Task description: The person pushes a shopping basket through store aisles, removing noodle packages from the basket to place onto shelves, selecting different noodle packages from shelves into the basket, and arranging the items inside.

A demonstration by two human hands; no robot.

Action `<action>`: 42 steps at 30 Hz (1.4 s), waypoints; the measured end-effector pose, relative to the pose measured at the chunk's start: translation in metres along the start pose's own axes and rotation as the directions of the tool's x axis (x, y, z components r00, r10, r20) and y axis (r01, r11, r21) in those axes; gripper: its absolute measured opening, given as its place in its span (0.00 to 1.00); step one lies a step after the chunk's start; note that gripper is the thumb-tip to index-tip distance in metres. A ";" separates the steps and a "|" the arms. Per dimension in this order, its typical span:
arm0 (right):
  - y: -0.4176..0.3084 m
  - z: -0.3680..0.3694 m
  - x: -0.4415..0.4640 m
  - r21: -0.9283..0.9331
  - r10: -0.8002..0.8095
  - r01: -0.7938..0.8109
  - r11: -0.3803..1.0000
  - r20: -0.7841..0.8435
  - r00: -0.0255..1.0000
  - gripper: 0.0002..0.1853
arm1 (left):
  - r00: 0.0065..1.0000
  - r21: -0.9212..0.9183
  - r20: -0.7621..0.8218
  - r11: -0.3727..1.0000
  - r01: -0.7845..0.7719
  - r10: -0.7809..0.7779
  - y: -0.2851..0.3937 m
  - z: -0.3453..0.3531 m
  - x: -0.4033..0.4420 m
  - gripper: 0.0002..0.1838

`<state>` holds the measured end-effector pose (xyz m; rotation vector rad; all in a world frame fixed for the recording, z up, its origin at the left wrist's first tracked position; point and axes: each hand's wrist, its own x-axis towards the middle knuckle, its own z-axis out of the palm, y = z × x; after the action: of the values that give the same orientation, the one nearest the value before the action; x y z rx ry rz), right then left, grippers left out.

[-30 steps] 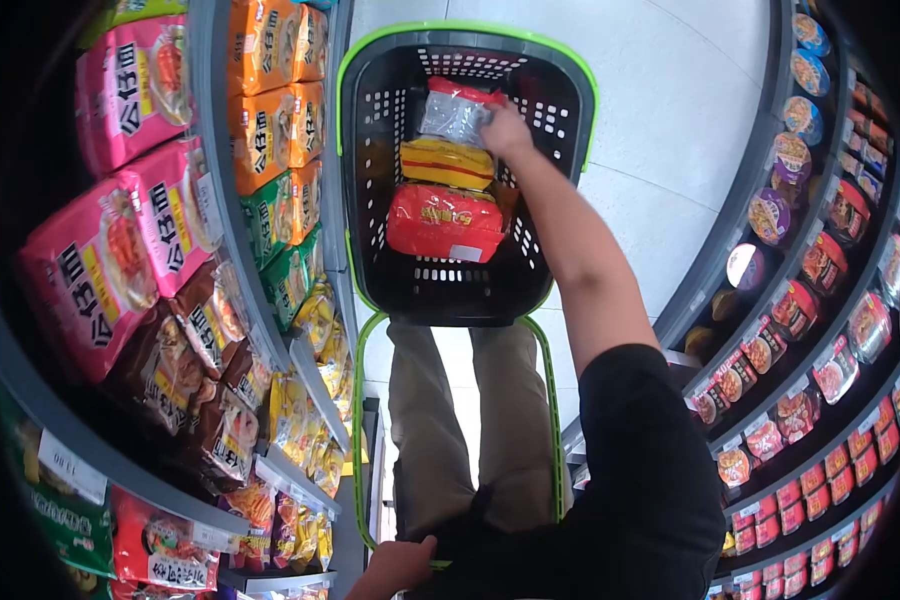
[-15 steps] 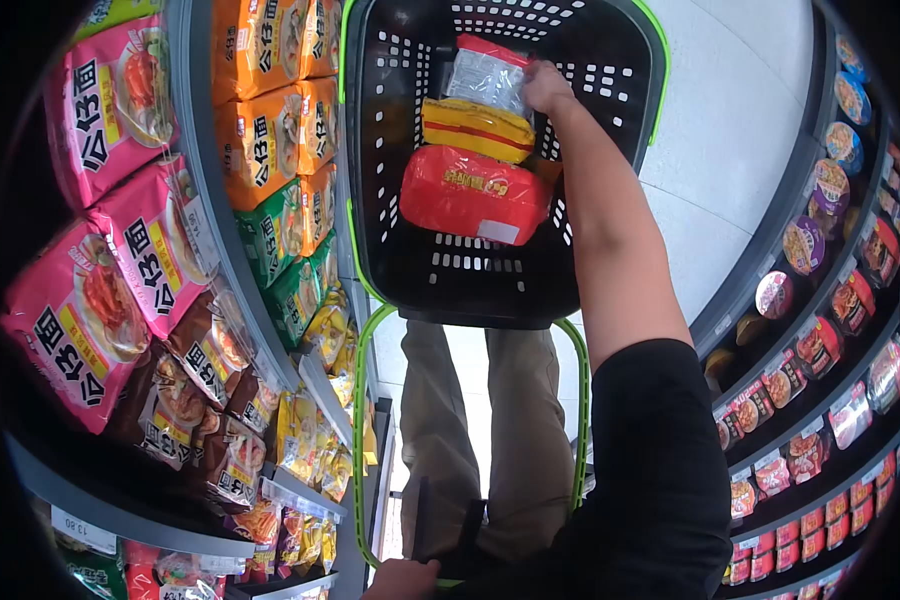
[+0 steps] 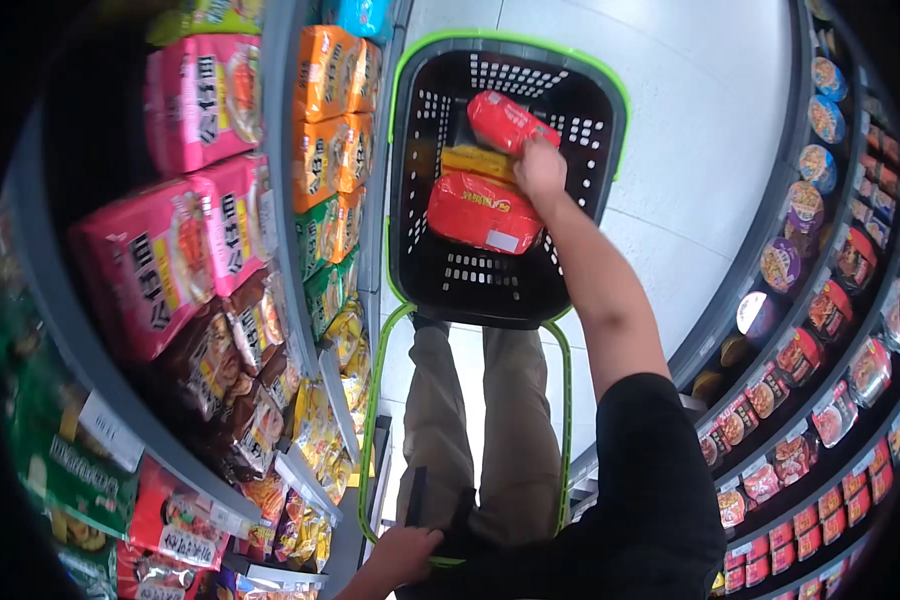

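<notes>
A black basket [image 3: 490, 310] with a green rim stands in front of my legs. Inside it, my right hand [image 3: 540, 172] is closed on the near right end of a red packet [image 3: 498, 115], which lies at a slant toward the basket's far side. Just below that packet, a yellow packet [image 3: 470, 160] is partly covered. Nearest to me in the basket lies a larger red plastic-wrapped pack [image 3: 470, 210] with a white label. My left hand [image 3: 410, 552] is closed at the near end of the basket's long green handle [image 3: 378, 400].
Shelves on the left hold pink noodle packs [image 3: 160, 260], orange noodle packs [image 3: 322, 160] and green and brown ones. On the right, a curved-looking shelf carries cup noodles [image 3: 805, 205] and red tubs [image 3: 828, 310]. Pale floor tiles [image 3: 690, 120] run between them.
My right hand has turned the far packet, so its red face shows instead of the silvery one. The view has shifted, and the basket appears smaller. My left hand stays at the handle.
</notes>
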<state>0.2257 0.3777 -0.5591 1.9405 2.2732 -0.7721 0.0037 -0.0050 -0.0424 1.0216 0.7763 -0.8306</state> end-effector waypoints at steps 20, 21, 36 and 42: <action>-0.318 -0.557 -0.450 0.899 0.043 -0.120 0.422 0.113 0.993 0.11 | -0.220 0.482 -0.866 0.867 -0.128 0.449 0.095 -0.005 -0.192 0.68; -0.332 -0.574 -0.461 0.925 0.041 -0.094 0.367 0.085 0.996 0.11 | -0.388 0.530 -0.790 0.847 -0.043 0.475 0.093 0.005 -0.192 0.67; -0.348 -0.632 -0.534 0.713 -0.094 0.628 0.312 -0.635 0.767 0.46 | -0.261 0.243 -0.959 -0.156 -0.957 0.110 0.059 0.077 -0.295 0.39; -0.363 -0.613 -0.569 0.981 -0.338 0.191 0.026 -0.171 0.926 0.50 | -0.210 0.189 -0.971 -0.176 -0.966 0.112 0.063 0.095 -0.293 0.28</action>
<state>0.1720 0.0743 0.2987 1.3855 2.0628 -3.1153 -0.0645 -0.0116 0.2641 0.6260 0.8789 1.5362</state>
